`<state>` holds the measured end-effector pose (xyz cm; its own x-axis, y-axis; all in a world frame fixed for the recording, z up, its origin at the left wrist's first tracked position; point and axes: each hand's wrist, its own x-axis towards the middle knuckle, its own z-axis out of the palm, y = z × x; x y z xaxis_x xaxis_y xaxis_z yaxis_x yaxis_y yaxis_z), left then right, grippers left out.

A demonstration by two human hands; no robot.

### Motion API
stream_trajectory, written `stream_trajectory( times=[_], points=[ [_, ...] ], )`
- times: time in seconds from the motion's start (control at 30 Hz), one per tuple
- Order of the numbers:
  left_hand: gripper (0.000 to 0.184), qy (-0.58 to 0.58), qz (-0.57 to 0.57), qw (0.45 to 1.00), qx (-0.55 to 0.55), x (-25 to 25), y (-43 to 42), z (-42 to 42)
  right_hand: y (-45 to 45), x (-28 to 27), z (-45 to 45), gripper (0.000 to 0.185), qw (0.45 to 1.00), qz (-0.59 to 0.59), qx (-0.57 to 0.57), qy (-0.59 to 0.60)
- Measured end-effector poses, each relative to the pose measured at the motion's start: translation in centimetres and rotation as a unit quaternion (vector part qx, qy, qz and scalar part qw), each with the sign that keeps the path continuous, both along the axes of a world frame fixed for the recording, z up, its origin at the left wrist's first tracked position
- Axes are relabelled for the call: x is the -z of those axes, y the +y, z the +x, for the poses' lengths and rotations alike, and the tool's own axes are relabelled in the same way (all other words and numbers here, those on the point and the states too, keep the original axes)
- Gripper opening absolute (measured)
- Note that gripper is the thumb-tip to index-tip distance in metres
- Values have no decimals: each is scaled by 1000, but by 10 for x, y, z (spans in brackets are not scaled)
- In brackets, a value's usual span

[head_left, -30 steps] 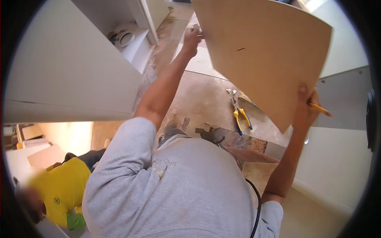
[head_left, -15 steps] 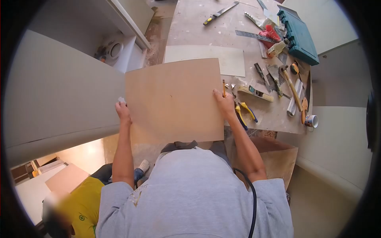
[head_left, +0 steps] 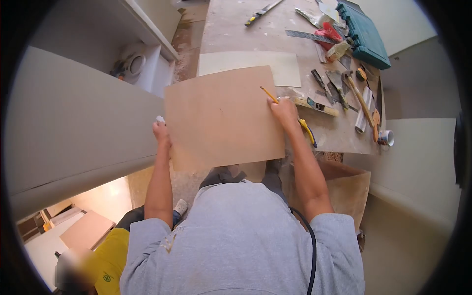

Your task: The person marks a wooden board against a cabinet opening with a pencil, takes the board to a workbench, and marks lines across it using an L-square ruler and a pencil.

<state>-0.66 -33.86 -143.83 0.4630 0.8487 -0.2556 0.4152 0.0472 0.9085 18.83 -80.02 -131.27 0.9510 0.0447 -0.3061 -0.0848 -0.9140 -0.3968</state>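
A thin light-brown wooden board [head_left: 221, 118] is held up in front of my body, between my two hands. My left hand [head_left: 162, 132] is closed on its left edge. A small whitish scrap [head_left: 160, 119] pokes out above those fingers; its kind is unclear. My right hand [head_left: 286, 114] grips the board's right edge and also has a yellow pencil [head_left: 269, 93], whose tip lies over the board. Just beyond that hand are yellow-and-blue pliers [head_left: 309, 132], partly hidden by my forearm, and a wooden plane-like tool [head_left: 317, 106].
The dusty worktable [head_left: 236, 37] carries a pale panel [head_left: 246, 61], a handsaw [head_left: 260, 14], a hammer [head_left: 359, 96], a teal case [head_left: 364, 37] and a mug [head_left: 387, 138] at its edge. A grey panel [head_left: 78, 113] stands left. A person in a yellow shirt [head_left: 110, 258] is low at left.
The board has shifted slightly right and tilted, its right side now covering part of the pliers. In my right hand the pencil has swung from upright to slanting left over the board.
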Motion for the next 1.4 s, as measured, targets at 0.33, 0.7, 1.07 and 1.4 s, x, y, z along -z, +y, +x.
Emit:
stream_trajectory(
  times=[0.33,0.7,1.07,1.4],
  points=[
    [22,-6,6,1000,-4,-6,12,1,-81,-3,-80,41,977,-20,-23,-213],
    [16,-115,56,949,287,-137,-235,29,-115,18,-70,41,990,-34,-30,-133],
    [19,26,144,793,591,-129,-414,55,-203,17,-33,30,974,-13,-80,-210],
    [16,-34,264,756,599,-91,-489,137,-258,-7,-26,40,969,26,-13,-247]
  ],
)
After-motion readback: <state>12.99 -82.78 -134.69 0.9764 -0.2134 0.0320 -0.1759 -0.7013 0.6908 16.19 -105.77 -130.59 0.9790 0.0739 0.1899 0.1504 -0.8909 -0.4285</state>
